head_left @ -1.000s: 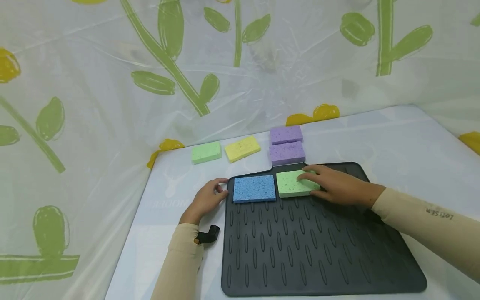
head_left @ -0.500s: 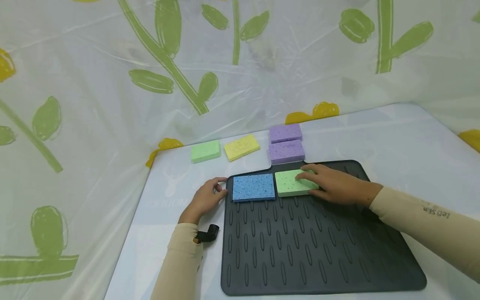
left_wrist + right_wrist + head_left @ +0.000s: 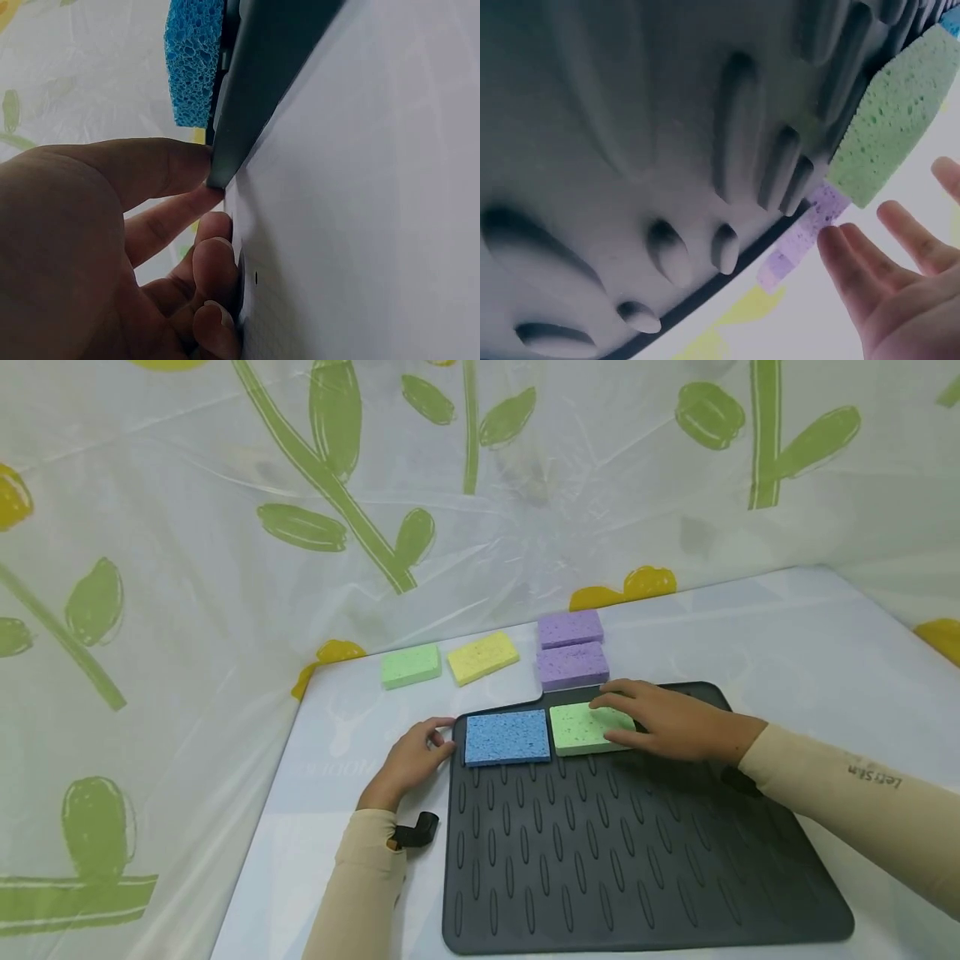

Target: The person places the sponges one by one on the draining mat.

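Note:
In the head view a blue sponge (image 3: pixel 507 737) and a light green sponge (image 3: pixel 588 729) lie side by side along the far edge of a dark grey ribbed mat (image 3: pixel 600 868). My left hand (image 3: pixel 412 758) rests on the table at the mat's far left corner. Its thumb (image 3: pixel 161 169) and index finger touch the mat's edge in the left wrist view, the other fingers bent on the table. My right hand (image 3: pixel 667 720) hovers at the green sponge's right end, fingers spread. The right wrist view has these fingers (image 3: pixel 847 274) apart from the green sponge.
Beyond the mat, another green sponge (image 3: pixel 411 666) and a yellow sponge (image 3: pixel 483 657) lie on the white table (image 3: pixel 315 827). Two purple sponges (image 3: pixel 572 665) sit close together behind the mat's raised tab. A leaf-patterned plastic sheet (image 3: pixel 187 568) hangs behind the table.
My right hand has loosened from the green sponge, its fingers lifting and spreading slightly to the right. The left hand and the sponges stay where they were.

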`<state>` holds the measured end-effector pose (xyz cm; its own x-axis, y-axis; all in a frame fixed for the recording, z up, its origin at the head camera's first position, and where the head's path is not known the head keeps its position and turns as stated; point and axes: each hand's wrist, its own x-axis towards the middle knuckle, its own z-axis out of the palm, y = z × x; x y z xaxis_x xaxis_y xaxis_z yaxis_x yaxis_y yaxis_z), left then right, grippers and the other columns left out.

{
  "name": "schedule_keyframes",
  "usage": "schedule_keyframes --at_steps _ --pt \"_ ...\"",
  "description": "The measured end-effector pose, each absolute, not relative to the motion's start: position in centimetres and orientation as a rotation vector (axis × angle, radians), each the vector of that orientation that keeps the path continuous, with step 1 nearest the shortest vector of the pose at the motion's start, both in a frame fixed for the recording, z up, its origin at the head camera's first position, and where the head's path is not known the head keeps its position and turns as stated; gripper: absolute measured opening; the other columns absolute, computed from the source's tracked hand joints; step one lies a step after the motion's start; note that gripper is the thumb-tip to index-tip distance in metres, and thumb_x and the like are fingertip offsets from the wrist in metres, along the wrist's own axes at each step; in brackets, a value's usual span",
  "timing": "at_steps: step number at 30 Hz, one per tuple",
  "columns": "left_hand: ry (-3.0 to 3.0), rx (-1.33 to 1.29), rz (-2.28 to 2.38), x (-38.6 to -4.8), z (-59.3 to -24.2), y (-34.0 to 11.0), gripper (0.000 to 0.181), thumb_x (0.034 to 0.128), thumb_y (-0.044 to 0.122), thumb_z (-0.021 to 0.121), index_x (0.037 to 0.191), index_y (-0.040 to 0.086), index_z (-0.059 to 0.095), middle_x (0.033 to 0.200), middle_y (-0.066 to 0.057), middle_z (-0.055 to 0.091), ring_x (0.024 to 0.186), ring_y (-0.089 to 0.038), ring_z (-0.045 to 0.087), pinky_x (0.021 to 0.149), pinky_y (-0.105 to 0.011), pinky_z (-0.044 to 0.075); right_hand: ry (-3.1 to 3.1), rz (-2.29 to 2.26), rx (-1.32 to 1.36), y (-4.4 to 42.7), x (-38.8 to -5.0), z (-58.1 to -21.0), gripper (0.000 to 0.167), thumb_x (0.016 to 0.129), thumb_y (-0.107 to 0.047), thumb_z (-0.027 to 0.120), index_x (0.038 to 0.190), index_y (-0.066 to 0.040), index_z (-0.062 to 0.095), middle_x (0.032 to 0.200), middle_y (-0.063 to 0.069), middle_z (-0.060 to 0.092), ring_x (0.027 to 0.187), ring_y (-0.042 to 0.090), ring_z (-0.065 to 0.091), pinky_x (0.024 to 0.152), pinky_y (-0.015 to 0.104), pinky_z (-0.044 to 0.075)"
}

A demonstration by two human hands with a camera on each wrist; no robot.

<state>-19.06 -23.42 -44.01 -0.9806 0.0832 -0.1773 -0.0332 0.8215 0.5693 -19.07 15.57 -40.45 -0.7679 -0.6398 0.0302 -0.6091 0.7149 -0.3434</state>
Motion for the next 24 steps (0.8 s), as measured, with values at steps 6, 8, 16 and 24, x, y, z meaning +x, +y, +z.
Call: schedule_keyframes --at_steps 6,8,16,24 --pt "2.805 0.038 0.882 -19.0 -44.0 -23.4 0.046 0.0967 0.027 0.063 0.142 0.020 0.056 0.104 -0.004 0.060 0.075 -0.017 0.048 0.065 -0.030 0.039 2.873 -0.501 -1.015 15.5 -19.9 -39.8 0.045 0.103 -0.038 0.053 0.141 -0.014 0.054 0.149 0.015 0.047 0.138 0.037 0.044 0.107 0.059 0.040" --pt "2.810 0.035 0.878 -19.0 -43.9 -23.4 0.046 0.0965 0.028 0.063 0.142 0.020 0.056 0.104 -0.004 0.060 0.075 -0.017 0.049 0.066 -0.030 0.039 2.887 -0.489 -1.007 15.4 -20.3 -39.6 0.044 0.104 -0.037 0.053 0.141 -0.013 0.054 0.149 0.016 0.047 0.138 0.037 0.044 0.108 0.059 0.040" --pt "2.800 0.035 0.878 -18.9 -44.2 -23.5 0.046 0.0971 0.028 0.062 0.142 0.021 0.055 0.105 -0.003 0.061 0.074 -0.016 0.049 0.065 -0.030 0.039 2.880 -0.480 -0.964 15.1 -21.6 -39.4 0.045 0.104 -0.036 0.053 0.143 -0.013 0.052 0.150 0.018 0.045 0.139 0.040 0.042 0.110 0.060 0.037" --pt "2.813 0.035 0.876 -18.9 -44.1 -23.4 0.046 0.0973 0.029 0.062 0.142 0.021 0.055 0.105 -0.003 0.060 0.077 -0.017 0.049 0.067 -0.031 0.039 2.884 -0.437 -0.967 15.0 -23.7 -39.4 0.044 0.103 -0.032 0.054 0.141 -0.008 0.053 0.148 0.019 0.047 0.138 0.040 0.043 0.110 0.059 0.037"
